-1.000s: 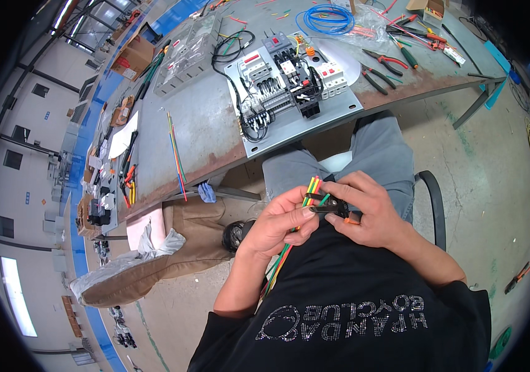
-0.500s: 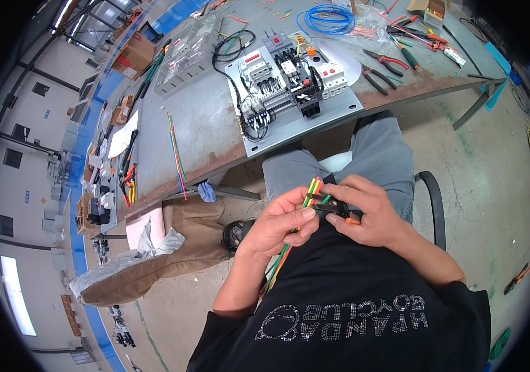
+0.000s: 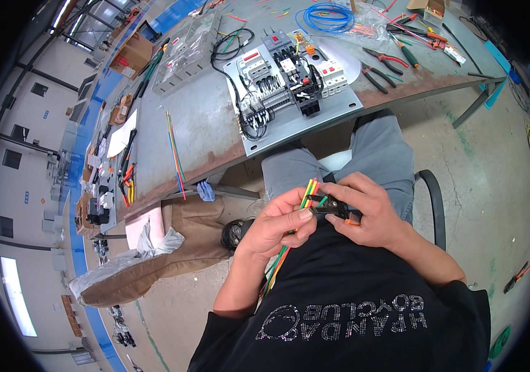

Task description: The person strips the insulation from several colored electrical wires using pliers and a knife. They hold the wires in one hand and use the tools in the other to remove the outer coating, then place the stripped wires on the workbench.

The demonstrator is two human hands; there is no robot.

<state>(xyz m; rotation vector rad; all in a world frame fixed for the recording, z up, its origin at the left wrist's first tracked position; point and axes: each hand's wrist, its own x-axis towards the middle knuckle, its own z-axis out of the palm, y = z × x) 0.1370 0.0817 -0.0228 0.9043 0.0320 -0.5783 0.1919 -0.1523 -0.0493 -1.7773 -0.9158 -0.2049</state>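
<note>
My left hand [image 3: 277,224] grips a bundle of coloured wires [image 3: 307,189], red, yellow and green, whose ends stick up above my fingers and whose length hangs down past my wrist. My right hand [image 3: 364,208] holds a small black hand tool with orange handles [image 3: 333,209], its jaws set against the wires. Both hands are in my lap above my grey trousers. On the grey workbench [image 3: 206,133] ahead lies a metal mounting plate with breakers and wired components [image 3: 289,87].
Loose coloured wires [image 3: 175,152] lie on the bench to the left. Pliers and cutters [image 3: 379,65], a blue cable coil [image 3: 327,15] and a clear plastic cover [image 3: 184,53] sit further back. A brown bag [image 3: 172,248] rests on the floor at my left.
</note>
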